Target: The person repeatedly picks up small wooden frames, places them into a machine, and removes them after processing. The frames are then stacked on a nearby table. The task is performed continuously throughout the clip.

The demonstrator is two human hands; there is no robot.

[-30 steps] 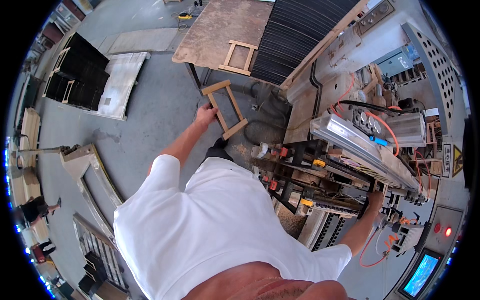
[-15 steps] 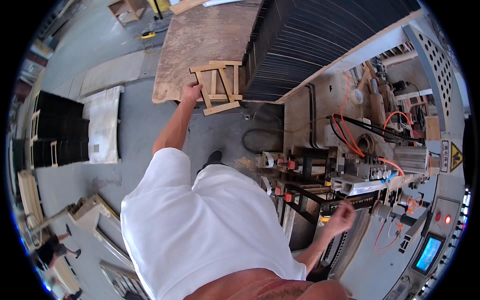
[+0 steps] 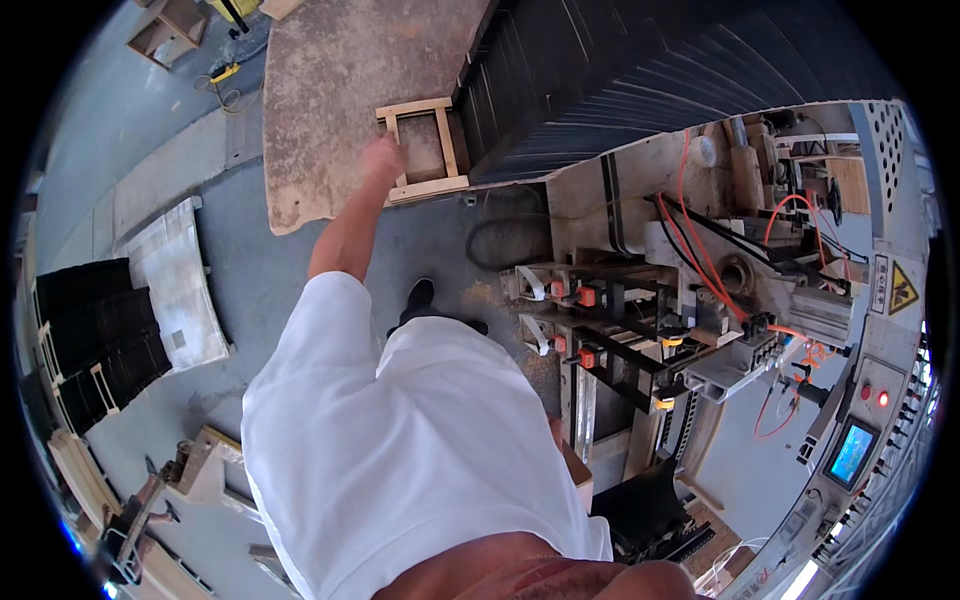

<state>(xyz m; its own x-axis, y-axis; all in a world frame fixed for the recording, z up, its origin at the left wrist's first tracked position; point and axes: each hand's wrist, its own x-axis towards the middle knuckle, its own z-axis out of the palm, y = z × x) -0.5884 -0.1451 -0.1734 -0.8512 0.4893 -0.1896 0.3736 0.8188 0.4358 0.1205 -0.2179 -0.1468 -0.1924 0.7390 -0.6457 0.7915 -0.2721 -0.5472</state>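
Head view: my left hand [image 3: 383, 158] has carried the small wooden frame [image 3: 420, 148] across and now sets it flat on the worn tabletop [image 3: 330, 90], near its edge, beside the black slat stack [image 3: 600, 70]. Fingers rest on the frame's left rail; grip unclear. Pale, rectangular, 1 frame, open centre. Right hand out of sight.

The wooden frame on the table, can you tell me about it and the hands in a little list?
wooden frame: a small pale rectangle lying flat near the edge of the worn brown table
left hand: resting on the frame's left side; its fingers cannot be made out
right hand: hidden behind the white shirt
beside the frame: a stack of dark panels
to the right: a machine with orange hoses
floor: grey concrete
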